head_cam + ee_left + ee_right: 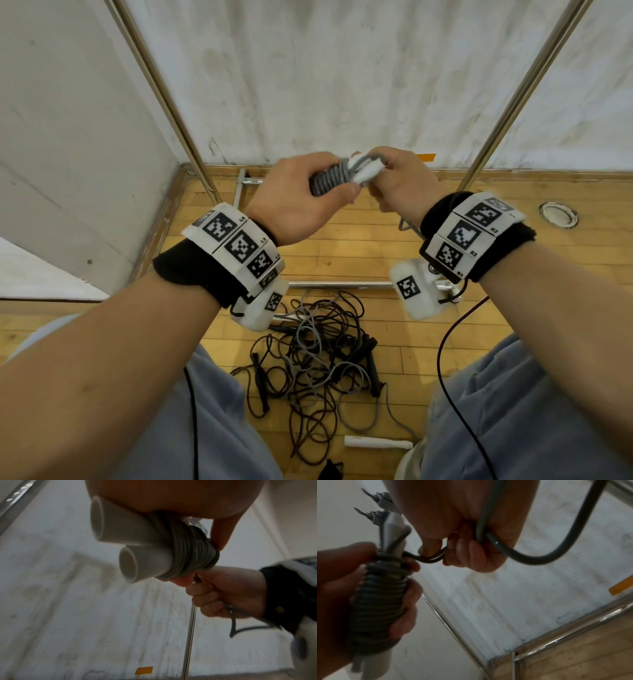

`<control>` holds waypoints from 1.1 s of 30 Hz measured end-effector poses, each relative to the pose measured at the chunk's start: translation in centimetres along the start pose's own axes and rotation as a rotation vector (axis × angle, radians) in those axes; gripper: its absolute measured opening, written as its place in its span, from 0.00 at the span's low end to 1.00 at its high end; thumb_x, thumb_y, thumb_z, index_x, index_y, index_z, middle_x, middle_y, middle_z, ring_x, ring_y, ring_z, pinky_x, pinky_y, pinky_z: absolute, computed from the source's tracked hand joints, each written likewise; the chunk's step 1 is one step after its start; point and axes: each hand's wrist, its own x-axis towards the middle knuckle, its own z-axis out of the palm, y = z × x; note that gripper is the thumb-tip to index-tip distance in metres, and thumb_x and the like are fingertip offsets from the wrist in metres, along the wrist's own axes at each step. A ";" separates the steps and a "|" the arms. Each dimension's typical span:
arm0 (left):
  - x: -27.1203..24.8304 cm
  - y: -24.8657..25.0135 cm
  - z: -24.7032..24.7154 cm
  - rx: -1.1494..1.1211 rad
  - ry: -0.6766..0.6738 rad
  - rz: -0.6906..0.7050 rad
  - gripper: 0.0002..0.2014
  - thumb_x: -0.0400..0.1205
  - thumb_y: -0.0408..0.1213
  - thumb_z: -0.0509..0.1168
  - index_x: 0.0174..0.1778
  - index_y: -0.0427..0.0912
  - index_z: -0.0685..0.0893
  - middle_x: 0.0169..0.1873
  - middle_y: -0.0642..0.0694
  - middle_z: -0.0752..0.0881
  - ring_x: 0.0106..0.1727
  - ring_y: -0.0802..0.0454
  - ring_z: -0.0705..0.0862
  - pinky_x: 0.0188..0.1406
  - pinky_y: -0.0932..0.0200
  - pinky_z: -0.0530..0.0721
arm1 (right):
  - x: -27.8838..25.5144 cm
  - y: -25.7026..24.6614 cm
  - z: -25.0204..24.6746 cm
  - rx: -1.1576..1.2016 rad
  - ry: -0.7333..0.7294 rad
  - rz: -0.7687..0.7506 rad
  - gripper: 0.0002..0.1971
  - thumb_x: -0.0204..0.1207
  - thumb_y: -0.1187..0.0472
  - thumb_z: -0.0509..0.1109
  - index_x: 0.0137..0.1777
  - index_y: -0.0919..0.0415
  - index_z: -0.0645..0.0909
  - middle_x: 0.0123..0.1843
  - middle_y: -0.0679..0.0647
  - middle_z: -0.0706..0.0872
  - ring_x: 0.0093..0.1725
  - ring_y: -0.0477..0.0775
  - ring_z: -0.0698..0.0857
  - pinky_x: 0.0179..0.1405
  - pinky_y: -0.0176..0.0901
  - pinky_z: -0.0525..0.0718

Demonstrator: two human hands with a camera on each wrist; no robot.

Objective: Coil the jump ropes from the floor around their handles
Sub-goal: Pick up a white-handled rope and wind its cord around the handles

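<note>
between hands, chest-high: grey rope (pixel 329 180) coiled tight round paired white handles (pixel 130 536). left hand (pixel 298 202) grips coil; right hand (pixel 397 181) pinches last loop (pixel 428 558). step: securing end. next: tuck loop under wraps; tangled ropes (pixel 318 359) wait on floor (pixel 513 308).

Even indoor light overhead, dim and soft at the wrists

The head view is bright and mostly sharp, with straight poles (pixel 164 99) bowing toward the frame edges. Both wrist views are darker and grainy; the left hand (pixel 337 588) sits in shadow at lower left, blurred, and the white handles (pixel 123 534) look soft.
</note>
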 end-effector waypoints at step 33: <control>0.7 -2.5 1.4 0.499 -0.330 -0.024 0.18 0.73 0.62 0.62 0.55 0.58 0.80 0.35 0.57 0.83 0.39 0.53 0.82 0.38 0.52 0.82 | -2.0 -2.1 -0.8 -0.795 -0.134 -0.319 0.13 0.81 0.50 0.62 0.47 0.56 0.85 0.33 0.44 0.79 0.32 0.45 0.75 0.32 0.41 0.67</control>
